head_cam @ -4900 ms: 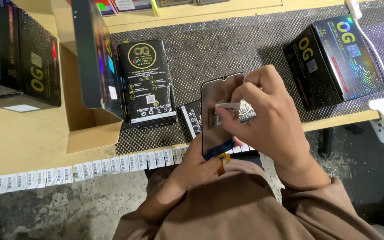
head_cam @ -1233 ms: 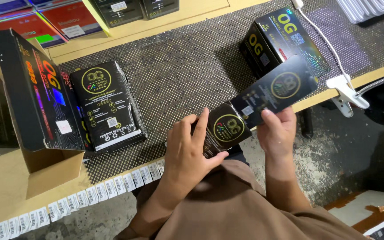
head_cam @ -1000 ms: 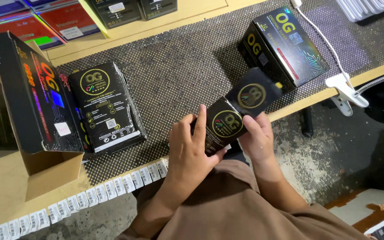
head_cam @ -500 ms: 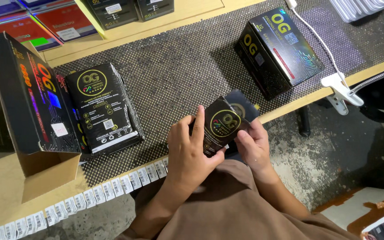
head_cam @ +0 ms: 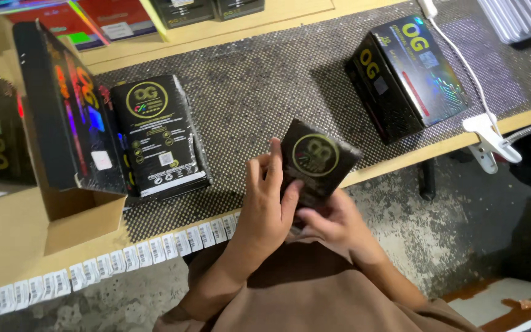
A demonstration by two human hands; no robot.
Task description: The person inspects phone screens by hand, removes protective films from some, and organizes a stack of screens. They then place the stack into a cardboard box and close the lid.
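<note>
**Black packet held over the table's near edge**

The black packet (head_cam: 316,161) sits between both hands. The left hand (head_cam: 267,206) grips its left side, fingers pressed flat; the right hand (head_cam: 333,218) pinches it from below. A stack of packets (head_cam: 158,135) lies far left, a black box (head_cam: 408,74) far right.

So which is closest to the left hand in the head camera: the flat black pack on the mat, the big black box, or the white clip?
1. Flat black pack, on the mat to the left of the left hand.
2. Big black box, up and right.
3. White clip, at the far right edge.
</note>
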